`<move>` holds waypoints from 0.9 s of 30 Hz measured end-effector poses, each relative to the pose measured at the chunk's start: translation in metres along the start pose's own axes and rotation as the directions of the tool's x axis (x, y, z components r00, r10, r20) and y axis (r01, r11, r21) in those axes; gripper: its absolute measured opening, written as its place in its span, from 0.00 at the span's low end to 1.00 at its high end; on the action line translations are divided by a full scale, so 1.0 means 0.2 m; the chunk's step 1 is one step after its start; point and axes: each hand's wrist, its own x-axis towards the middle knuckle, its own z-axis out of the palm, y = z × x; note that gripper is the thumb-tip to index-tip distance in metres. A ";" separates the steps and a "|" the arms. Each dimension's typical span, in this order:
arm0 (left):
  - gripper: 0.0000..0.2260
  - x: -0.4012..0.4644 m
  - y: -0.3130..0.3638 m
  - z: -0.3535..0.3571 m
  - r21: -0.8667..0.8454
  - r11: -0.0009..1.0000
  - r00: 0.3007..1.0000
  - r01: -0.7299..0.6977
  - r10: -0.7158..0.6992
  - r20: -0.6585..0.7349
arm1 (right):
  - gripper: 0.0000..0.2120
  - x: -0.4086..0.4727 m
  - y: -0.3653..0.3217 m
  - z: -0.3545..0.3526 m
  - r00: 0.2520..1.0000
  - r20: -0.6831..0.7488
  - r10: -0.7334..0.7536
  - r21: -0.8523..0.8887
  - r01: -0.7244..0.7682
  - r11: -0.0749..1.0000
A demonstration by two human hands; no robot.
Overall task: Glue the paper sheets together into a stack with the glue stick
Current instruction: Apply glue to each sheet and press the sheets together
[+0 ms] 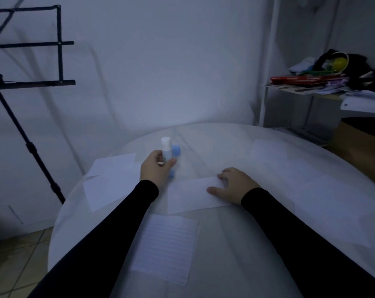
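— How many sheets do you count, from the left?

— Five I can make out. Two overlapping sheets (111,179) at the counter's (236,244) left edge, one lined sheet (167,248) nearest the person, one plain sheet (195,195) in the middle, and a faint one (332,209) far right, hard to tell from the cloth.

— And the hands?

— The left hand (155,168) is raised just above the counter, fingers and thumb curled round the glue stick (166,148), which is upright with its white end up. A blue cap (176,150) sits right behind it; another blue bit (171,174) below is half hidden.

— The right?

— The right hand (236,186) lies flat, fingers spread, pressing the middle sheet's right end.
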 end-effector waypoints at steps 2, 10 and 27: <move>0.10 0.01 -0.01 0.02 0.026 1.000 1.000 0.012 -0.012 -0.001 | 0.35 0.00 0.00 0.00 1.000 -0.003 0.001 -0.009 -0.001 1.000; 0.22 0.02 -0.04 0.02 0.053 0.996 0.993 0.075 -0.079 0.082 | 0.34 -0.01 -0.01 0.00 1.000 -0.005 0.003 -0.028 -0.003 1.000; 0.24 -0.42 0.20 0.18 0.593 0.759 0.915 -0.270 0.010 0.404 | 0.29 -0.32 0.26 -0.26 0.906 -0.213 0.366 -0.246 -0.412 0.877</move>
